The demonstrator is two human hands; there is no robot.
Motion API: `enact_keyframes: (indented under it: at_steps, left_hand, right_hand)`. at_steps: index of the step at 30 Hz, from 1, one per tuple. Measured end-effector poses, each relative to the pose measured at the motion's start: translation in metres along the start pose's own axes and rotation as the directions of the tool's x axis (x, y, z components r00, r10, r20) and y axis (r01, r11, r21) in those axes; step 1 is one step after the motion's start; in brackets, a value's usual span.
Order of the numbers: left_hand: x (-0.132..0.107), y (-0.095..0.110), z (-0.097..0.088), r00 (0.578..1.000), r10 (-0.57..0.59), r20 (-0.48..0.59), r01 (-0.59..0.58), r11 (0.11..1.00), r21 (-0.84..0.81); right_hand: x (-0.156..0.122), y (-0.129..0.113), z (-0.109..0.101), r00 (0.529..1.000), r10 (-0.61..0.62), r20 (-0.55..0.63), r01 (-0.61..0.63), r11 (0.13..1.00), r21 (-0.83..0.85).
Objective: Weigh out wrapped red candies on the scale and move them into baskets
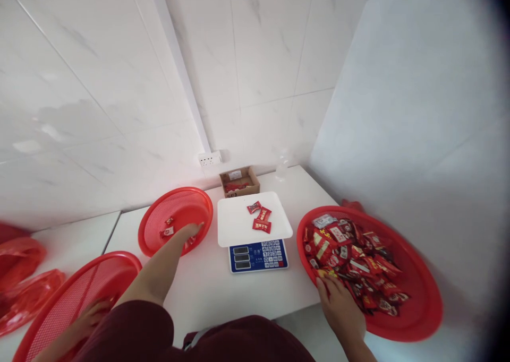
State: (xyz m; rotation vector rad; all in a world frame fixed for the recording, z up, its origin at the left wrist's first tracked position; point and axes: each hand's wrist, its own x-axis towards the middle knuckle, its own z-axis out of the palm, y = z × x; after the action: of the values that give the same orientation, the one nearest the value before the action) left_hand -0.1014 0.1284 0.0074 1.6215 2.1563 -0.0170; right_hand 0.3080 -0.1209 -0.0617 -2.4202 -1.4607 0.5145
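Note:
My left hand [193, 231] reaches into a round red mesh basket [149, 225] with a few small red-wrapped candies [169, 231] in it. One finger sticks out; the others are hidden behind the hand, low over more wrapped pieces. My right hand [338, 302] grips the near rim of a larger red basket [418, 311], fingers curled over the edge beside the wrappers. Many red snack packets [368, 264] fill that basket. Between my hands stands a blue digital scale [258, 257]; three red-wrapped candies [262, 225] lie on its white pan [235, 221].
Another person's hand [93, 317] is inside the red basket [51, 314] at lower left. Red plastic bags [32, 293] lie farther left. Behind the scale are a cardboard box [243, 192] with red items and a clear bottle [282, 165]. A socket [210, 158] is on the wall.

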Motion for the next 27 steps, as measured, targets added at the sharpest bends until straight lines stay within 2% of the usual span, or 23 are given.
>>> enact_keyframes:
  at_steps: [3,6,7,8,9,10,11,13,15,18,20,27]
  left_hand:
    - [0.000,0.028,0.001,0.990,0.125,-0.069,-0.125,0.992,-0.002]
    - [-0.007,0.075,0.021,0.935,0.318,-0.155,-0.320,0.947,0.013]
    - [-0.010,0.092,0.032,0.895,0.421,-0.151,-0.421,0.906,0.028]
    - [-0.014,0.109,0.044,0.797,0.594,-0.111,-0.589,0.805,0.075]
    - [-0.017,0.125,0.056,0.696,0.717,-0.041,-0.711,0.696,0.101]
    - [-0.020,0.139,0.068,0.643,0.765,0.034,-0.764,0.636,0.110]
    - [-0.022,0.152,0.078,0.616,0.781,0.098,-0.787,0.605,0.121]
    - [-0.023,0.171,0.094,0.619,0.760,0.195,-0.785,0.602,0.145]
    - [-0.022,0.183,0.102,0.633,0.743,0.216,-0.774,0.610,0.170]
    - [-0.022,0.190,0.106,0.625,0.768,0.141,-0.779,0.604,0.167]
    - [-0.024,0.192,0.107,0.635,0.766,0.097,-0.771,0.619,0.151]
    - [-0.027,0.190,0.102,0.749,0.662,0.029,-0.662,0.746,0.072]
  right_hand:
    - [-0.001,-0.002,-0.002,1.000,0.013,0.021,-0.013,1.000,-0.005]
    - [-0.001,-0.002,-0.001,0.999,0.024,0.024,-0.023,1.000,-0.013]
    - [-0.001,-0.002,0.000,1.000,0.024,0.018,-0.023,1.000,-0.014]
    - [-0.001,-0.001,0.001,1.000,0.022,0.011,-0.022,1.000,-0.013]
    - [-0.001,0.000,0.003,1.000,0.017,0.006,-0.017,1.000,-0.010]
    - [0.000,0.002,0.004,1.000,0.013,0.008,-0.013,1.000,-0.006]
    - [0.000,0.003,0.005,1.000,0.011,0.011,-0.011,1.000,-0.002]
    - [0.001,0.005,0.008,1.000,0.015,0.017,-0.015,1.000,0.003]
    - [0.001,0.007,0.010,1.000,0.025,0.010,-0.025,1.000,0.005]
    - [0.001,0.007,0.011,1.000,0.018,-0.018,-0.018,1.000,-0.003]
    - [0.000,0.005,0.010,1.000,0.010,-0.027,-0.010,1.000,-0.007]
    - [-0.003,-0.001,0.002,0.998,0.013,-0.058,-0.010,0.998,0.062]
